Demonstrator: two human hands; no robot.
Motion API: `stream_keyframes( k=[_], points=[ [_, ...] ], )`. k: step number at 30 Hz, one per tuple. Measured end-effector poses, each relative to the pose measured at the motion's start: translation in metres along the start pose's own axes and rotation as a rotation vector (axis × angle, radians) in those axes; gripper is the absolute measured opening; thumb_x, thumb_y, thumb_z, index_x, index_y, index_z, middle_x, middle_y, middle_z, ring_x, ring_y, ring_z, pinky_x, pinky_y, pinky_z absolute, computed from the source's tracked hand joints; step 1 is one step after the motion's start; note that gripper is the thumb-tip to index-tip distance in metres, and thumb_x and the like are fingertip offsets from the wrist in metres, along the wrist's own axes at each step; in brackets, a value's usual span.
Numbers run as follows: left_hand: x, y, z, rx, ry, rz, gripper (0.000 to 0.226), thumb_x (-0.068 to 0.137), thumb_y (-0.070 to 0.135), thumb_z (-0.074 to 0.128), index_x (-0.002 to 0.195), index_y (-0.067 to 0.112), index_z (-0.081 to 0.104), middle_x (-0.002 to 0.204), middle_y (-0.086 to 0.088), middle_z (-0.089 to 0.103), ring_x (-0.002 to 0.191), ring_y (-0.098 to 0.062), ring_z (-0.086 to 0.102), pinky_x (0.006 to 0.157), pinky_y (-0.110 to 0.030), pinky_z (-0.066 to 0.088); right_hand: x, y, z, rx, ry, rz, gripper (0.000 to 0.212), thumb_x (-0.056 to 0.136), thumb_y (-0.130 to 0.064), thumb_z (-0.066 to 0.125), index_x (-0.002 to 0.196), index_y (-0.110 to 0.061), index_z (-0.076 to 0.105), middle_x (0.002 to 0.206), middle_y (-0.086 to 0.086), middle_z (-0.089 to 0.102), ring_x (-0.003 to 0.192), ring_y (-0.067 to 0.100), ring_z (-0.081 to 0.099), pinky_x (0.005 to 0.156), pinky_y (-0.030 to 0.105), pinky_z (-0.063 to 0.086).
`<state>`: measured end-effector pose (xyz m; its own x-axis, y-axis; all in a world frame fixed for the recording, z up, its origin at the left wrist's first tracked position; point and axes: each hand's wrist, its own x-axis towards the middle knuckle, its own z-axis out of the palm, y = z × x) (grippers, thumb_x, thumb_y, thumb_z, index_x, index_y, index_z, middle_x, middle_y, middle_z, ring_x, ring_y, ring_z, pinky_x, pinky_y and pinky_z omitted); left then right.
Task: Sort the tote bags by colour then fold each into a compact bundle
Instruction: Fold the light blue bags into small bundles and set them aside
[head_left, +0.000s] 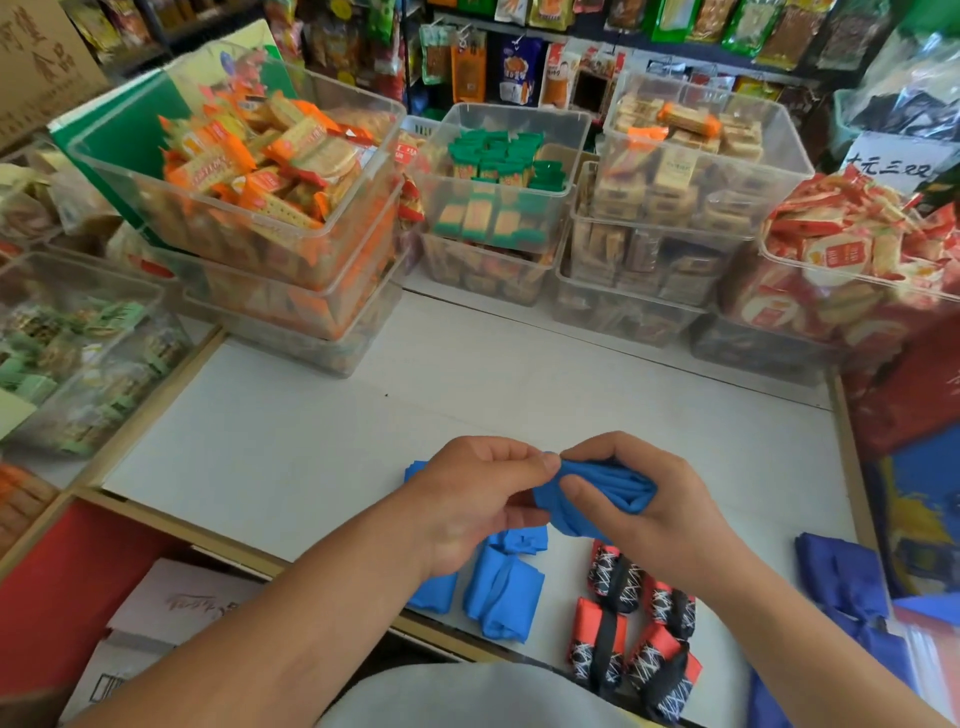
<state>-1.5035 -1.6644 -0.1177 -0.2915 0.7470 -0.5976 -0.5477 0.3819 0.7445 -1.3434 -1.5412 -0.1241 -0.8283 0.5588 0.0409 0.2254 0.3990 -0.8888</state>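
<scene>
Above the near part of the white table (291, 447), both hands hold a light blue tote bag (618, 491) rolled into a small bundle. My right hand (644, 514) grips the bundle from the right, fingers curled round it. My left hand (478, 499) pinches its left end between thumb and fingers. Folded light blue bundles (501, 597) lie on the table under my left hand. To their right lie several folded red and black patterned bundles (631, 623). Unfolded dark blue tote bags (841, 577) lie at the table's right edge.
Stacked clear bins of snack packets line the back of the table: orange packets (260, 171), green packets (493, 171), beige packets (691, 156), red packets (852, 244). More bins stand at the left (78, 343). A cardboard box (176, 608) sits below the table's front edge.
</scene>
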Motion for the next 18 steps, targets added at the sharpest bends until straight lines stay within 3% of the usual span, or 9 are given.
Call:
stream_keyframes(
  k=[3,6,10,13,18],
  points=[
    [0.001,0.009,-0.002,-0.015,0.004,-0.026,0.029,0.095,0.019,0.072,0.112,-0.004,0.072,0.107,-0.021,0.075,0.092,-0.026,0.074,0.082,-0.035,0.062,0.003,-0.003,0.003,-0.033,0.01,-0.045,0.019,0.088,-0.019,0.078,0.101,-0.028,0.067,0.09,-0.01,0.07,0.073,0.017,0.066,0.06,0.026,0.054],
    [0.0,0.013,-0.007,0.075,-0.091,-0.091,0.031,0.098,0.02,0.069,0.115,-0.006,0.07,0.112,-0.02,0.075,0.102,-0.027,0.074,0.093,-0.04,0.06,0.006,-0.003,0.002,-0.153,-0.058,-0.172,0.019,0.088,-0.019,0.079,0.101,-0.027,0.068,0.096,-0.012,0.07,0.084,0.014,0.069,0.067,0.02,0.053],
    [-0.004,0.016,-0.015,0.075,-0.231,-0.188,0.03,0.1,0.01,0.064,0.121,-0.012,0.065,0.123,-0.027,0.069,0.117,-0.033,0.068,0.101,-0.043,0.056,0.008,0.001,-0.004,-0.229,-0.167,-0.274,0.02,0.09,-0.029,0.078,0.105,-0.03,0.064,0.108,-0.014,0.069,0.095,0.014,0.07,0.075,0.032,0.057],
    [-0.006,0.017,-0.013,0.08,-0.248,-0.142,0.019,0.102,0.011,0.061,0.111,-0.005,0.068,0.112,-0.021,0.073,0.112,-0.028,0.071,0.099,-0.039,0.057,0.014,-0.001,-0.012,-0.227,-0.185,-0.305,0.023,0.09,-0.031,0.077,0.109,-0.029,0.063,0.111,-0.014,0.069,0.097,0.015,0.07,0.077,0.037,0.058],
    [-0.002,0.018,-0.006,0.34,-0.097,0.044,0.015,0.104,0.015,0.058,0.107,0.0,0.062,0.104,-0.018,0.069,0.102,-0.028,0.074,0.094,-0.038,0.06,0.018,0.002,-0.01,-0.211,-0.107,-0.335,0.034,0.083,-0.028,0.086,0.11,-0.022,0.067,0.116,-0.015,0.069,0.101,0.01,0.07,0.08,0.03,0.059]
  ],
)
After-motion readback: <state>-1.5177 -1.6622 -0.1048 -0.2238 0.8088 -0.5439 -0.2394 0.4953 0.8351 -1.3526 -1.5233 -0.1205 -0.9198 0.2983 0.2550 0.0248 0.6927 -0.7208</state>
